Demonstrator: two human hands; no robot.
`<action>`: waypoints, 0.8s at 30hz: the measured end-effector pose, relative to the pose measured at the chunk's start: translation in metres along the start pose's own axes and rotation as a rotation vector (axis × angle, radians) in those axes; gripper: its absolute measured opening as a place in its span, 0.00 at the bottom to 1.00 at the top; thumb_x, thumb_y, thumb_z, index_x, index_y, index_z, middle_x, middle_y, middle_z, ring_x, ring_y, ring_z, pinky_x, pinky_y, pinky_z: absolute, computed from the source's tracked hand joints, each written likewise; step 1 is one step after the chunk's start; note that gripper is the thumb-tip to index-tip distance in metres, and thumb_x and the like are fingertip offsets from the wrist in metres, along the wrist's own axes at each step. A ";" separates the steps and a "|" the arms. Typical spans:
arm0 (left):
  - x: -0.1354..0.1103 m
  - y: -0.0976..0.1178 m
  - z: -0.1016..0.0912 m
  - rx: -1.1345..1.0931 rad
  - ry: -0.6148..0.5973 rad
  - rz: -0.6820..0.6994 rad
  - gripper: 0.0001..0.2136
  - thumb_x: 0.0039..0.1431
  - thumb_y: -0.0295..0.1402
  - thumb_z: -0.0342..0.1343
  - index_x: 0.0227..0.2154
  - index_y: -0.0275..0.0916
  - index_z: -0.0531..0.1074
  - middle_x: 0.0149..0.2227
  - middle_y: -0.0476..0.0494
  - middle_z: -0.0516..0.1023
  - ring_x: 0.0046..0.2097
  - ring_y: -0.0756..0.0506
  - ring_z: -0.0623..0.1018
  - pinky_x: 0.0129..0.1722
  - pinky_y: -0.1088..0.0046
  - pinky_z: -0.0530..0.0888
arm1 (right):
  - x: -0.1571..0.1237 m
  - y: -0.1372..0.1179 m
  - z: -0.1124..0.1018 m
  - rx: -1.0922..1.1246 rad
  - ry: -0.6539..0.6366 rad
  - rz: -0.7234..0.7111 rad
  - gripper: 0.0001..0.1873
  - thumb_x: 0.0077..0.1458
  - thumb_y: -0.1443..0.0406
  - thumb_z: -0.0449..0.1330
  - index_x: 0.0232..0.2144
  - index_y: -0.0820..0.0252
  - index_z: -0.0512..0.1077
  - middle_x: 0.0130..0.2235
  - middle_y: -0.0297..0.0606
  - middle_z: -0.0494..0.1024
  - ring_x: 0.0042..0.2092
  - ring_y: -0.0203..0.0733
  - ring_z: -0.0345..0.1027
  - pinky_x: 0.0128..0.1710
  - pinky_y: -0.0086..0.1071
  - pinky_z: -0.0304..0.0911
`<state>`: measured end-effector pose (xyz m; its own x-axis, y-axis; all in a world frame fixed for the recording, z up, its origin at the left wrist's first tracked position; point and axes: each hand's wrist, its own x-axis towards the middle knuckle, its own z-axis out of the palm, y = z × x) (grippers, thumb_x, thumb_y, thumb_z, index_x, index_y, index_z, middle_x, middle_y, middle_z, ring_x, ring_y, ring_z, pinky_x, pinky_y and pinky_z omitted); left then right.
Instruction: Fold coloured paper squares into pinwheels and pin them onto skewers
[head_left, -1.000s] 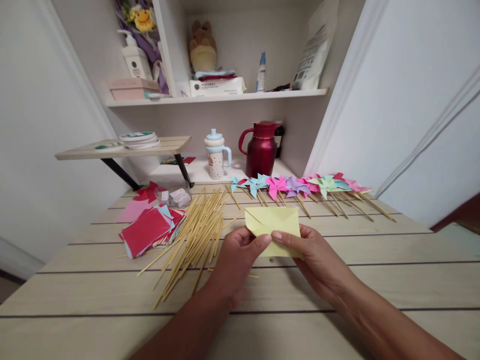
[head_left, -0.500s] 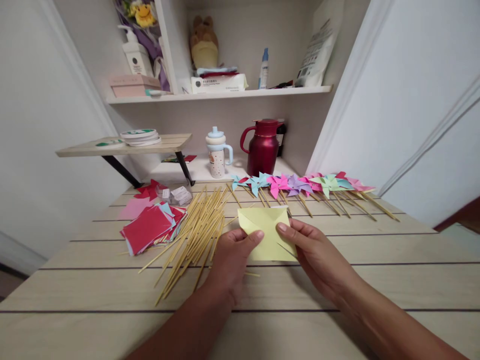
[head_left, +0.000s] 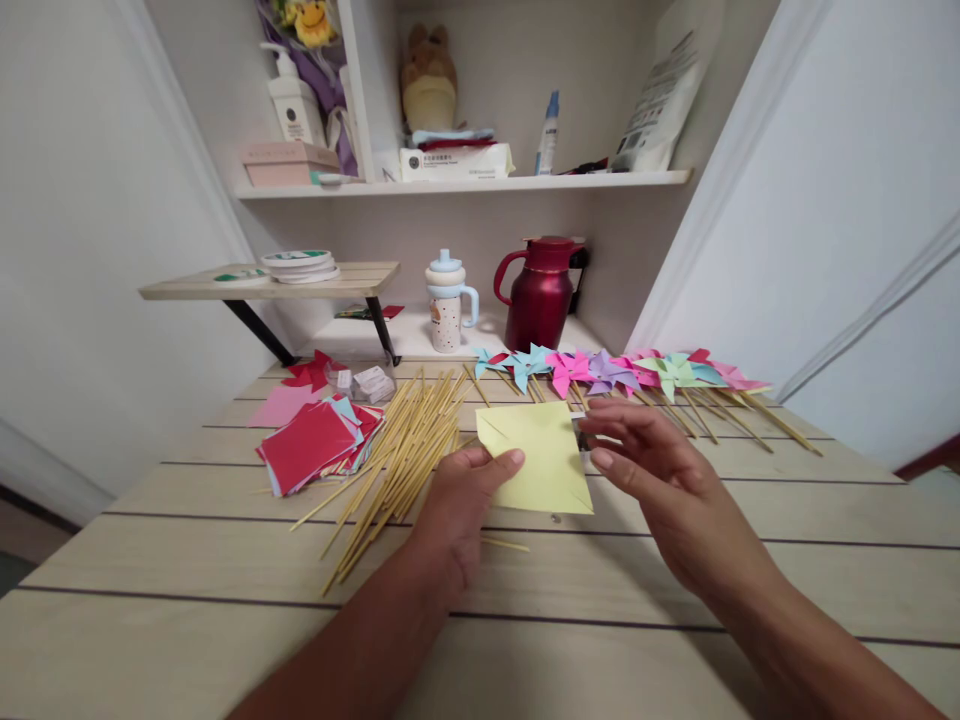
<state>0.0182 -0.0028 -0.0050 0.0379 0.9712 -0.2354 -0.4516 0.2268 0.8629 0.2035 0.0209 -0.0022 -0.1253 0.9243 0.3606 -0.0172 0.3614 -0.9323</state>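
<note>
Between thumb and fingers, my left hand [head_left: 461, 515] grips the left edge of a yellow paper square [head_left: 541, 470] with slits running in from its corners. My right hand [head_left: 660, 490] is beside the paper's right edge, fingers apart and holding nothing. Just left of my left hand lies a loose heap of thin wooden sticks [head_left: 397, 460]. Beyond the paper, a row of finished paper pinwheels [head_left: 611, 372] on sticks stretches along the back of the table. A small item partly hidden behind the paper cannot be made out.
A stack of coloured paper squares [head_left: 311, 448] lies at the left, near a clear plastic box [head_left: 369, 385]. A small raised stand [head_left: 360, 277] carries rolls of tape [head_left: 300, 266]. At the back stand a blue-lidded cup [head_left: 447, 315] and a red thermos jug [head_left: 538, 300].
My right hand has let go of the yellow paper and moved right, its fingers opening. The left hand still holds the paper. The view has shifted slightly.
</note>
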 end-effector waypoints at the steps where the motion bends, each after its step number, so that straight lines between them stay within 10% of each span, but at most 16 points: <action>1: 0.000 -0.001 0.000 0.000 -0.017 -0.015 0.16 0.50 0.36 0.66 0.41 0.33 0.79 0.42 0.35 0.83 0.43 0.40 0.81 0.50 0.62 0.72 | 0.000 -0.001 -0.001 -0.021 -0.035 0.009 0.13 0.54 0.58 0.65 0.43 0.47 0.74 0.57 0.37 0.68 0.58 0.49 0.62 0.54 0.42 0.62; 24: 0.001 0.001 -0.002 0.008 -0.021 0.005 0.16 0.49 0.35 0.65 0.41 0.33 0.79 0.37 0.38 0.83 0.37 0.43 0.81 0.43 0.66 0.73 | 0.002 0.005 0.002 -0.023 -0.318 0.183 0.07 0.51 0.59 0.67 0.35 0.49 0.80 0.45 0.37 0.67 0.44 0.43 0.65 0.36 0.34 0.65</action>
<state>0.0162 -0.0019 -0.0054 0.0547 0.9736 -0.2216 -0.4450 0.2225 0.8674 0.2014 0.0247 -0.0061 -0.4263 0.8908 0.1572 0.0562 0.1995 -0.9783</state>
